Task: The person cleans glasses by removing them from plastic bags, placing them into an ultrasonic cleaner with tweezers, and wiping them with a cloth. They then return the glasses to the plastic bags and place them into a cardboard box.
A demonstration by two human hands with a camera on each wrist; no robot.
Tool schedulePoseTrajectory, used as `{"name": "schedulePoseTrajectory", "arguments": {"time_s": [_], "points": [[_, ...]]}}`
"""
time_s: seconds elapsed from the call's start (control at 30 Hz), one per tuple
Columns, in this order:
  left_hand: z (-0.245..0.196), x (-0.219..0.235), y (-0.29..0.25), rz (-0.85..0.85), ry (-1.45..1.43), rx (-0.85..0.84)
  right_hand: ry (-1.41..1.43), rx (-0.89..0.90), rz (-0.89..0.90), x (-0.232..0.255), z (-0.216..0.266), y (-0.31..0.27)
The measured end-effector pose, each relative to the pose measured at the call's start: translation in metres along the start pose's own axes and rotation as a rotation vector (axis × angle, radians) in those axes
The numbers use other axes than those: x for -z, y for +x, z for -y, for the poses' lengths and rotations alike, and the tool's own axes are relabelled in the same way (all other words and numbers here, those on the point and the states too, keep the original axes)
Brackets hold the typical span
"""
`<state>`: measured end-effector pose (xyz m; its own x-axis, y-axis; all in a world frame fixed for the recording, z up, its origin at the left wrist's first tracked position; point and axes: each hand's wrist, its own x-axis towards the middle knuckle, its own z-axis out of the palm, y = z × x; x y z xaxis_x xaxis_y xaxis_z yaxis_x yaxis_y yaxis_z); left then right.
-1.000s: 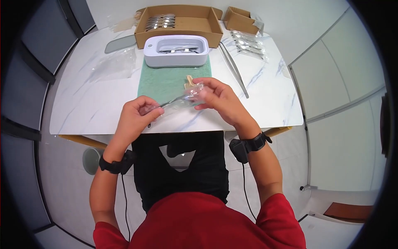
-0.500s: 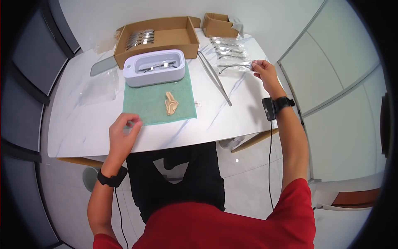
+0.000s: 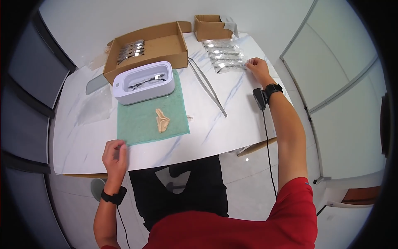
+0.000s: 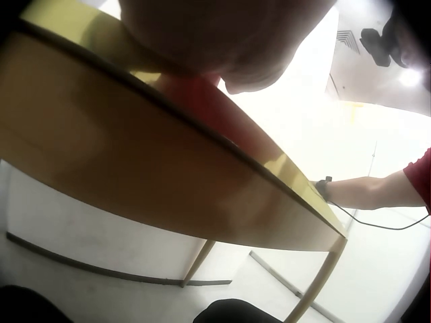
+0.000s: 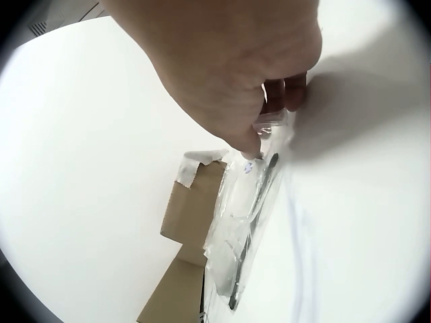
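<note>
My right hand [image 3: 259, 71] pinches the end of a clear plastic bag with eyeglasses [image 5: 246, 222] in it, at the right of the table. This bag lies nearest to me in a row of several bagged eyeglasses [image 3: 222, 46]. In the right wrist view, thumb and fingers are at the bag's top edge, and a dark temple shows through the film. The left hand [image 3: 114, 159], loosely curled, holds nothing by the table's front left edge. Another pair of eyeglasses [image 3: 146, 81] lies in the basin of a pale lavender cleaner [image 3: 145, 96].
The cleaner stands on a green towel [image 3: 137, 118] with a crumpled beige piece [image 3: 162, 120]. Long metal tweezers [image 3: 209, 89] lie right of it. Behind are a cardboard tray [image 3: 166, 45] with several bagged eyeglasses and a smaller box [image 3: 211, 30]. A grey lid [image 3: 96, 84] and empty bag [image 3: 97, 108] lie left.
The right hand carried the bagged eyeglasses from in front of me to the row and lowered them there. The left hand let go and drew back left. The head view has shifted.
</note>
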<state>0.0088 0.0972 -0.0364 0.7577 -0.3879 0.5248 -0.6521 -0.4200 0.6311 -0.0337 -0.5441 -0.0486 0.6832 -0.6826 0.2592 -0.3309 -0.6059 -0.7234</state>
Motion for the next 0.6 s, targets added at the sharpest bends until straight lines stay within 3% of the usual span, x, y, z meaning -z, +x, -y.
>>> {"name": "schedulePoseTrajectory", "arguments": {"time_s": [0.07,0.2,0.27,0.37,0.43,0.53,0.6], "points": [[0.002,-0.002,0.000,-0.007,0.003,-0.011,-0.085,0.029,-0.061,-0.002,-0.003,0.004],[0.001,0.001,0.001,-0.035,0.012,-0.005,-0.446,0.185,-0.350,-0.004,-0.010,0.007],[0.003,0.002,0.001,-0.047,0.017,0.000,-0.262,0.320,-0.447,-0.003,0.024,-0.009],[0.002,0.002,0.001,-0.053,-0.003,-0.004,0.089,0.340,-0.156,-0.005,0.116,-0.063],[0.001,0.003,0.001,-0.059,0.002,-0.015,0.203,0.453,0.034,-0.025,0.152,-0.102],[0.001,0.003,0.001,-0.068,-0.008,-0.031,0.012,0.706,0.296,-0.039,0.224,-0.167],[0.001,0.005,0.001,-0.082,-0.015,-0.036,-0.034,0.725,0.373,-0.052,0.244,-0.185]]}}
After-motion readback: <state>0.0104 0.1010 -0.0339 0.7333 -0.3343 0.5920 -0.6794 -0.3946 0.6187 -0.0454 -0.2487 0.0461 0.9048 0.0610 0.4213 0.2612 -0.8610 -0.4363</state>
